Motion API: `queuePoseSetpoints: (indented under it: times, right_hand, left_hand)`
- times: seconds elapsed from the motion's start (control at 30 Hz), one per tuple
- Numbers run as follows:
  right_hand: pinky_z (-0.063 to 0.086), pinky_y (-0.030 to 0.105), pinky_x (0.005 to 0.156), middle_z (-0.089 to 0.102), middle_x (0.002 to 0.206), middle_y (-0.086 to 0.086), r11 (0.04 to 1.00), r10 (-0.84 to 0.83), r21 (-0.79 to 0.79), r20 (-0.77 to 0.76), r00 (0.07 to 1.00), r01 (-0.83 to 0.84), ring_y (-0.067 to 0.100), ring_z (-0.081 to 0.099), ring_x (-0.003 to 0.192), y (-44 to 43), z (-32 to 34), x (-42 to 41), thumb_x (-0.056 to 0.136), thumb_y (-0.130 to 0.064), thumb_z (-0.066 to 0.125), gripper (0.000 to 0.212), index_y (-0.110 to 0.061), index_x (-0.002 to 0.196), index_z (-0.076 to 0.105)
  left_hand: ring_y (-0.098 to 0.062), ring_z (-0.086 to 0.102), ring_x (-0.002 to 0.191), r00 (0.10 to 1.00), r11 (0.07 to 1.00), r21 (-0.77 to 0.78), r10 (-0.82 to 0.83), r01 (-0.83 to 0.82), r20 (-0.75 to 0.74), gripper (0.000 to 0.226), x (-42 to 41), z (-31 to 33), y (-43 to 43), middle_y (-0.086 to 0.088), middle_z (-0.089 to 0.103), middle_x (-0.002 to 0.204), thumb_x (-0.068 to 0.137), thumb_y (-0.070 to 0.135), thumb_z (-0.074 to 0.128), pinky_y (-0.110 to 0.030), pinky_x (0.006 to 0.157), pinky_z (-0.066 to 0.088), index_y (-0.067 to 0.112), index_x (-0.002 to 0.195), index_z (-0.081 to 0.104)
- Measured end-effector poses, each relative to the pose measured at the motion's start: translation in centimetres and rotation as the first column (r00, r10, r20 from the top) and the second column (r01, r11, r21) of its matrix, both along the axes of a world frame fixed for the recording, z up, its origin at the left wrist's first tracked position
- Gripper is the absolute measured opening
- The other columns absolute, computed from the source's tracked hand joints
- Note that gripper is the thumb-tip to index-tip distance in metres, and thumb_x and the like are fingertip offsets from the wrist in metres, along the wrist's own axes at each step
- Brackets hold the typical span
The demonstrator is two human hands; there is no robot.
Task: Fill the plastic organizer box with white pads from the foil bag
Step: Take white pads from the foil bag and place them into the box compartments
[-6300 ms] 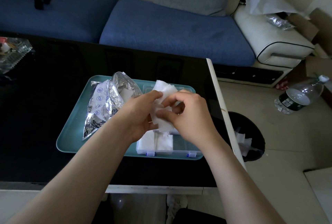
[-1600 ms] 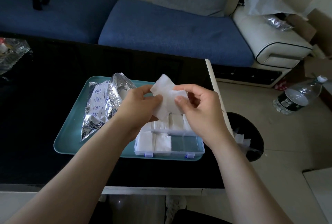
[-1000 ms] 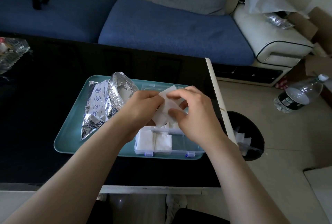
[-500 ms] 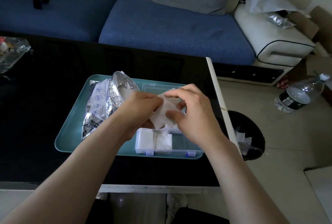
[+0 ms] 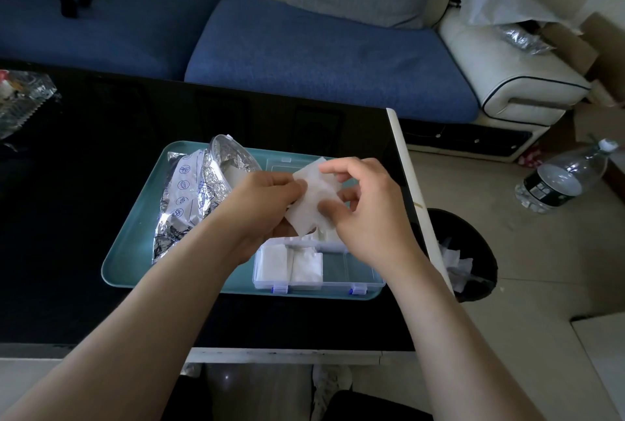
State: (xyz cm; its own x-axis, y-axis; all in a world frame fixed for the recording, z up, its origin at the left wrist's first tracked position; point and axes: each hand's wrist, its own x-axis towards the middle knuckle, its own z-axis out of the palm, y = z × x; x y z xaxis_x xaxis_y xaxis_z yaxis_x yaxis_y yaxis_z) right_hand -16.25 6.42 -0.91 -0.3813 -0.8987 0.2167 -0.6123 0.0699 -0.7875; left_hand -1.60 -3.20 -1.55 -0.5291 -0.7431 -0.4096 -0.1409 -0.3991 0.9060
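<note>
Okay, two bare hands, both up over the tray and sharing one thin white square pad [image 5: 313, 199]. Left hand [image 5: 260, 204] pinches the pad's left edge with curled fingers. Right hand [image 5: 368, 217] pinches its right side, thumb under and fingertips on top. The pad is held in the air, tilted, just above the back of the box and not touching it.

One clear plastic organizer box [image 5: 338, 280] sits on the right half of the tray, lid open, with two blue clips [image 5: 280, 288] on its front wall. Two white pads lie in the front-left compartments [image 5: 274, 260], side by side. More white shows in the back row, but the hands hide it, so no count there. The front-right compartment shows only clear plastic.

One crinkled silver foil bag [image 5: 189, 204] lies on the left half, mouth open toward the box.

One teal rectangular tray [image 5: 128, 251] sits on one glossy black table [image 5: 67, 184].

One clear plastic bottle [image 5: 561, 180] lies on the floor at right. One black bin [image 5: 473, 251] stands beside the table edge.
</note>
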Motion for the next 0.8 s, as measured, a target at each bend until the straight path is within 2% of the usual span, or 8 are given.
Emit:
queuePoseSetpoints:
  times: [0.1, 0.23, 0.3, 0.37, 0.47, 0.57, 0.7, 0.8]
  right_hand:
    - [0.057, 0.014, 0.07, 0.066, 0.112, -0.008, 0.999, -0.044, 0.018, 0.106, 0.993, 0.043, 0.005, 0.068, 0.092, -0.1, 0.0, -0.5, 0.09, -0.005, 0.079, 0.045, -0.031, 0.126, 0.069]
    - [0.056, 0.015, 0.066, 0.071, 0.105, -0.009, 0.992, -0.119, 0.081, 0.343, 0.932, 0.097, 0.006, 0.071, 0.089, 0.0, 0.3, -0.7, 0.093, -0.009, 0.075, 0.038, -0.037, 0.119, 0.073]
    - [0.063, 0.028, 0.078, 0.075, 0.105, -0.006, 0.989, -0.141, 0.116, 0.512, 0.847, 0.094, 0.012, 0.074, 0.096, -0.1, 0.4, -0.7, 0.094, -0.009, 0.074, 0.033, -0.036, 0.112, 0.076]
    - [0.065, 0.04, 0.088, 0.077, 0.11, 0.001, 0.987, -0.156, 0.143, 0.683, 0.714, 0.079, 0.021, 0.075, 0.103, -0.2, 0.6, -0.7, 0.093, -0.008, 0.075, 0.028, -0.031, 0.11, 0.078]
    - [0.065, 0.039, 0.083, 0.077, 0.114, 0.009, 0.99, -0.134, 0.128, 0.787, 0.603, 0.052, 0.025, 0.078, 0.101, -0.3, 0.8, -0.4, 0.091, -0.008, 0.079, 0.025, -0.022, 0.111, 0.077]
    - [0.065, 0.033, 0.076, 0.079, 0.106, 0.008, 0.99, -0.129, 0.129, 0.696, 0.706, 0.053, 0.021, 0.079, 0.095, -0.5, 0.5, 0.3, 0.087, -0.012, 0.086, 0.03, -0.023, 0.112, 0.075]
    - [0.066, 0.03, 0.073, 0.073, 0.103, -0.002, 0.981, -0.19, 0.108, 0.417, 0.889, 0.159, 0.015, 0.075, 0.093, -0.8, -0.2, 1.2, 0.083, -0.023, 0.09, 0.031, -0.027, 0.109, 0.074]
    - [0.057, 0.014, 0.065, 0.064, 0.105, -0.011, 0.974, -0.225, 0.08, 0.237, 0.945, 0.212, 0.005, 0.067, 0.094, -0.6, 0.0, 1.6, 0.083, -0.039, 0.089, 0.043, -0.028, 0.119, 0.066]
  left_hand:
    - [-0.033, 0.079, 0.092, 0.999, 0.999, 0.012, 0.05, -0.05, -0.006, 0.023, 0.0, 0.2, -0.1, -0.025, 0.075, 0.111, 0.108, 0.016, 0.058, -0.041, 0.076, 0.066, -0.003, 0.112, 0.07]
    - [-0.036, 0.076, 0.1, 0.995, 0.995, -0.01, 0.101, -0.101, -0.002, 0.022, 0.1, 0.5, 0.0, -0.022, 0.073, 0.114, 0.109, 0.017, 0.056, -0.039, 0.072, 0.066, 0.0, 0.112, 0.069]
    - [-0.036, 0.075, 0.102, 0.993, 0.993, -0.013, 0.115, -0.116, -0.004, 0.021, 0.1, 0.5, 0.0, -0.022, 0.071, 0.116, 0.109, 0.017, 0.056, -0.037, 0.07, 0.066, 0.001, 0.112, 0.069]
    - [-0.036, 0.075, 0.101, 0.992, 0.992, -0.005, 0.129, -0.129, -0.012, 0.022, 0.1, 0.5, 0.0, -0.022, 0.071, 0.117, 0.109, 0.016, 0.055, -0.037, 0.069, 0.065, 0.0, 0.113, 0.068]
    - [-0.033, 0.077, 0.097, 0.989, 0.989, 0.002, 0.145, -0.145, -0.021, 0.021, 0.0, 0.4, 0.1, -0.021, 0.072, 0.116, 0.11, 0.017, 0.055, -0.041, 0.073, 0.066, 0.002, 0.114, 0.069]
    - [-0.027, 0.077, 0.09, 0.989, 0.989, -0.026, 0.146, -0.147, -0.026, 0.02, -0.3, 0.5, 0.4, -0.019, 0.073, 0.113, 0.11, 0.017, 0.054, -0.038, 0.072, 0.066, 0.004, 0.113, 0.069]
    - [-0.027, 0.074, 0.092, 0.992, 0.993, -0.025, 0.118, -0.119, -0.045, 0.025, -0.6, 0.6, 0.7, -0.023, 0.072, 0.117, 0.11, 0.02, 0.054, -0.042, 0.079, 0.067, 0.001, 0.116, 0.069]
    - [-0.025, 0.076, 0.089, 0.99, 0.997, -0.002, 0.083, -0.083, -0.119, 0.024, -0.5, 0.9, 0.7, -0.021, 0.075, 0.109, 0.105, 0.019, 0.063, -0.04, 0.081, 0.066, -0.001, 0.116, 0.069]
